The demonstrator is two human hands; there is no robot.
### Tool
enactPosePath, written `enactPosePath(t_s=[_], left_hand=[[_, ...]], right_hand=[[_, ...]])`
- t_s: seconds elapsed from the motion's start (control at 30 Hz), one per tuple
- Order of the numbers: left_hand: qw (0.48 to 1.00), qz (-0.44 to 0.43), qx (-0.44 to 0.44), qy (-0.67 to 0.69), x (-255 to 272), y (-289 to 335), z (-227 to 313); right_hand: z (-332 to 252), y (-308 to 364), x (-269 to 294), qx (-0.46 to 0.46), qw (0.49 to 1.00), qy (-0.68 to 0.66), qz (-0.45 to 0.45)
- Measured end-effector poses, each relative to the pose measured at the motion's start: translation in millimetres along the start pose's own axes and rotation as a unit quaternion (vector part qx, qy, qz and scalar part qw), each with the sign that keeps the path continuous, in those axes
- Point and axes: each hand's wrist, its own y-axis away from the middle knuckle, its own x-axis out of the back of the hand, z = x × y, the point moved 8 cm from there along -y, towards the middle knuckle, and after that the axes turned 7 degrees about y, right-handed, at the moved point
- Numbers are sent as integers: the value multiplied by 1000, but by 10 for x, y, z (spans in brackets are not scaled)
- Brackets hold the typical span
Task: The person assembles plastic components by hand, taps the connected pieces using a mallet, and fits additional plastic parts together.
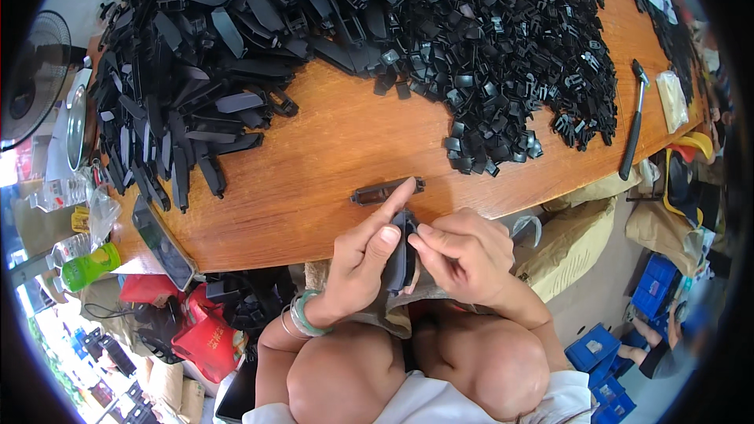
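Worktop: a brown wooden worktop (338, 122) curves across the view in front of the seated person.
Heap of long parts: a broad pile of long black plastic pieces (236, 20) covers its far left side.
Heap of small parts: many small black clip-like pieces (510, 55) lie to the right, meeting the long ones.
Hammer: a hammer (633, 129) with a dark handle rests near the right edge.
Hands: above the lap, at the near edge. The left hand (357, 267) grips one piece, thumb on its side, forefinger stretched past it; the right hand (475, 255) is closed in a pinch against that piece's upper end.
Held part: a long dark piece (399, 259), upended between the two hands. The step looks like fitting or pressing something at its edge; whether a small clip sits in the pinch, I cannot tell. The next move probably calls for a firm left grip and a precise push from the right thumb.
Part lying alone: a similar piece (371, 194) on the worktop, just beyond the hands, partly behind the left forefinger.
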Motion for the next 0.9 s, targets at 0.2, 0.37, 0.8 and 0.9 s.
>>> enactPosePath(t_s=[0.2, 0.37, 0.8, 0.9], left_hand=[[989, 50, -65, -127, 59, 13, 117], [996, 52, -28, -61, 101, 37, 124], [990, -18, 32, -138, 189, 134, 188], [966, 19, -17, -256, 268, 128, 389]], right_hand=[[-12, -5, -46, 8, 1000, -3, -23], [-80, -10, -88, 15, 996, 18, -86], [20, 48, -220, -32, 968, -173, -181], [20, 88, -242, -31, 965, -173, -196]])
